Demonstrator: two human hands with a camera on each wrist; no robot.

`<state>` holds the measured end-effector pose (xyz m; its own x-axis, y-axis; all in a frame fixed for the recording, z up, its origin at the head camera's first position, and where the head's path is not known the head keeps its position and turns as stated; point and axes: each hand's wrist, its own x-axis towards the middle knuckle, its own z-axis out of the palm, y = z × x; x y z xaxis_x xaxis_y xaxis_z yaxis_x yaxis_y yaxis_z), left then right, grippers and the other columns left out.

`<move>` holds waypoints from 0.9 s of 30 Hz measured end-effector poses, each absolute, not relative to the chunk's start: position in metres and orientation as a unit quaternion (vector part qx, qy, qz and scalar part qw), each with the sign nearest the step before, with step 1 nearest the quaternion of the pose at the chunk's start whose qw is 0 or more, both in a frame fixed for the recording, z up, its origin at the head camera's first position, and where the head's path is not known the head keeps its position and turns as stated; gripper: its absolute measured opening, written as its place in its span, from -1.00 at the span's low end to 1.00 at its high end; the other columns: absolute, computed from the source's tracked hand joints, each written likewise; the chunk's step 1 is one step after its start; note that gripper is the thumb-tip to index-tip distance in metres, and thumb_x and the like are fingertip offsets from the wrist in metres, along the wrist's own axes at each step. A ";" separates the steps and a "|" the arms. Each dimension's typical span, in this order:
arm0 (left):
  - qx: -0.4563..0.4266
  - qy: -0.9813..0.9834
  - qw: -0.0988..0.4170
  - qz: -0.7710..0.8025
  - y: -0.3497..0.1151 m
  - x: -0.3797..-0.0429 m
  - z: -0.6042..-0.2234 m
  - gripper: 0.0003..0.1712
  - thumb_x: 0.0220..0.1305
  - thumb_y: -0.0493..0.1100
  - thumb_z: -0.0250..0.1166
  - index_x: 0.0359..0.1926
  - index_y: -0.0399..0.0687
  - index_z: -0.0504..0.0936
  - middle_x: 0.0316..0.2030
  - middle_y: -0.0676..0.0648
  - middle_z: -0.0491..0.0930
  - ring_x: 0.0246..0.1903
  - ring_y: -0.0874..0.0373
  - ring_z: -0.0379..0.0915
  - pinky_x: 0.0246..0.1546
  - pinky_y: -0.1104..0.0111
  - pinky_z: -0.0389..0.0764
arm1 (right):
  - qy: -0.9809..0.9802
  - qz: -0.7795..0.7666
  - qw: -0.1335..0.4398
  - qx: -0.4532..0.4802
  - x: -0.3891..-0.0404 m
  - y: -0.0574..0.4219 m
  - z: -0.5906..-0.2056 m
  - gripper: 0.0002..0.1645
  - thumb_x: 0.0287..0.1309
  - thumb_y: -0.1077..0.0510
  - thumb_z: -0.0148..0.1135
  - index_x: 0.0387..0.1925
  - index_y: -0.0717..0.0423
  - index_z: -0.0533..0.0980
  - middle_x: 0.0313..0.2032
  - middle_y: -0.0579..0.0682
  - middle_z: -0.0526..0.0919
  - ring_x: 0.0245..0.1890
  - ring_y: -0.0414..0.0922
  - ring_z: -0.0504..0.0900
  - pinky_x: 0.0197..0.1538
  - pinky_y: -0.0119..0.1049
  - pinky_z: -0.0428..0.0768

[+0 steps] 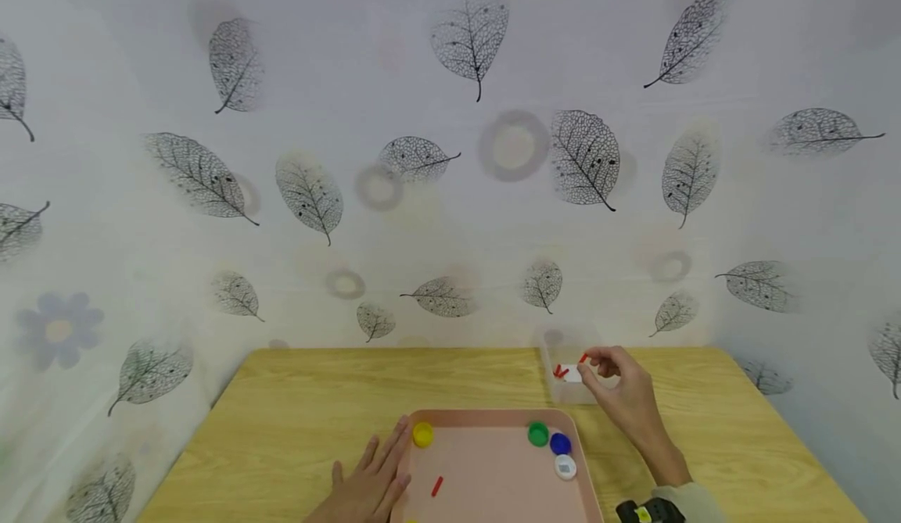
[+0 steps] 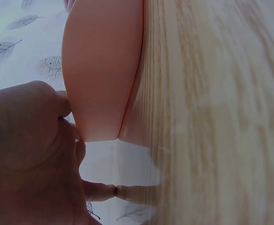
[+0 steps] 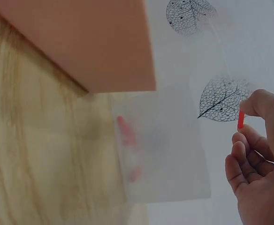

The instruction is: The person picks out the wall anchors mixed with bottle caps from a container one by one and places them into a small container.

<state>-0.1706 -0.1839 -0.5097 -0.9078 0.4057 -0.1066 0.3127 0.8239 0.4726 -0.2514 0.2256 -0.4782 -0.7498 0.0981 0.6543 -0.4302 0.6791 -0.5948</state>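
Observation:
My right hand (image 1: 624,394) pinches a short red stick (image 3: 241,119) between thumb and forefinger, over a translucent plastic box (image 1: 579,392). More red sticks (image 1: 561,371) lie inside that box; through its cloudy wall they look blurred in the right wrist view. With fingers straight and spread, my left hand (image 1: 369,482) rests along the left rim of a pink tray (image 1: 486,417). In the left wrist view its fingers touch the outside of the tray wall (image 2: 102,70). One red stick (image 1: 437,486) lies on the tray floor.
Inside the tray, a yellow cap (image 1: 423,434) sits in the far left corner. A green cap (image 1: 538,434), a blue cap (image 1: 560,444) and a white cap (image 1: 565,467) stand near its right wall. Under everything is a wooden table (image 1: 310,390), with a leaf-patterned backdrop (image 1: 450,226) behind.

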 end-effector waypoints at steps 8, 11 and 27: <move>0.196 0.950 0.091 0.225 -0.183 -0.171 -0.510 -0.30 0.44 0.31 -0.36 0.49 0.34 -0.28 0.48 0.21 -0.31 0.35 -0.33 -0.10 -0.22 -0.61 -0.34 | -0.840 0.402 0.350 0.104 -0.259 0.231 -0.492 -0.71 -0.08 0.30 0.45 -0.26 0.22 0.57 -0.43 -0.03 0.57 -0.47 -0.15 0.49 -0.33 -0.52 0.49; 0.195 0.950 0.090 0.227 -0.183 -0.170 -0.509 -0.30 0.44 0.30 -0.34 0.49 0.33 -0.27 0.48 0.20 -0.30 0.35 -0.33 -0.09 -0.22 -0.61 -0.36 | -0.839 0.401 0.353 0.106 -0.261 0.232 -0.496 -0.71 -0.09 0.31 0.46 -0.27 0.22 0.57 -0.44 -0.04 0.57 -0.48 -0.18 0.48 -0.34 -0.57 0.46; 0.191 0.951 0.099 0.224 -0.183 -0.171 -0.507 -0.30 0.44 0.31 -0.34 0.49 0.35 -0.27 0.48 0.21 -0.31 0.35 -0.33 -0.10 -0.20 -0.61 -0.34 | -0.850 0.383 0.351 0.085 -0.265 0.232 -0.501 -0.72 -0.08 0.28 0.45 -0.26 0.19 0.58 -0.44 -0.05 0.57 -0.47 -0.17 0.49 -0.33 -0.56 0.46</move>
